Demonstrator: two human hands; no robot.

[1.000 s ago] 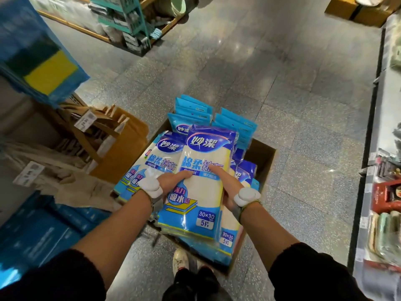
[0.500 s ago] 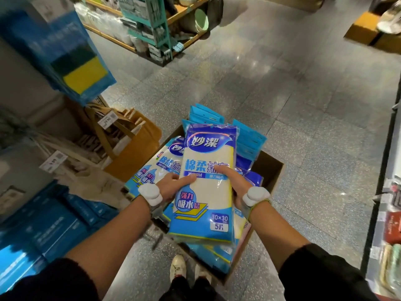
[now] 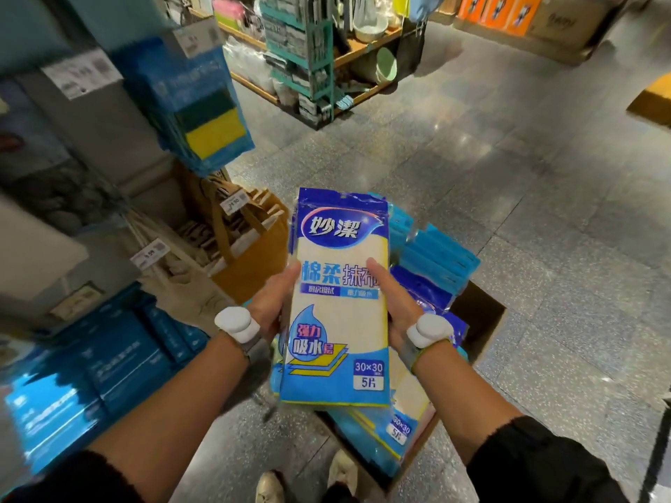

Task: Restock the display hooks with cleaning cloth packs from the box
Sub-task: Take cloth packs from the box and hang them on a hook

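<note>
A shop aisle with a grey speckled tile floor (image 3: 508,212). Nearest, at the bottom edge, are the person's pale shoes (image 3: 270,486), and just in front of them stands an open cardboard box (image 3: 483,321) on the floor.

Above the box, the left hand (image 3: 270,303) and the right hand (image 3: 395,303) grasp a cleaning cloth pack (image 3: 341,321) by its two long edges. Each thumb lies on the printed front, while the fingers behind are hidden. The pack is upright and clear of the box, with its header end pointing away from the person. Layered edges along its left side suggest more packs are held behind it, though how many I cannot tell.

The step in hand looks like carrying the pack to a hook. It should go best if the header stays up and one hand slides toward the top to line up the hang hole, which is too blurred to make out here. A loose stack could fan out, so an even squeeze on both edges seems wise.

The pack is a long flat sleeve, blue at top and bottom, with pale cloth showing through the middle and a glossy film that may be slippery.

More packs (image 3: 435,259) stand in the box behind it. On the left display hang sponge packs (image 3: 203,114) above brown paper bags (image 3: 254,255). Far off stands a wooden shelf (image 3: 363,49).
</note>
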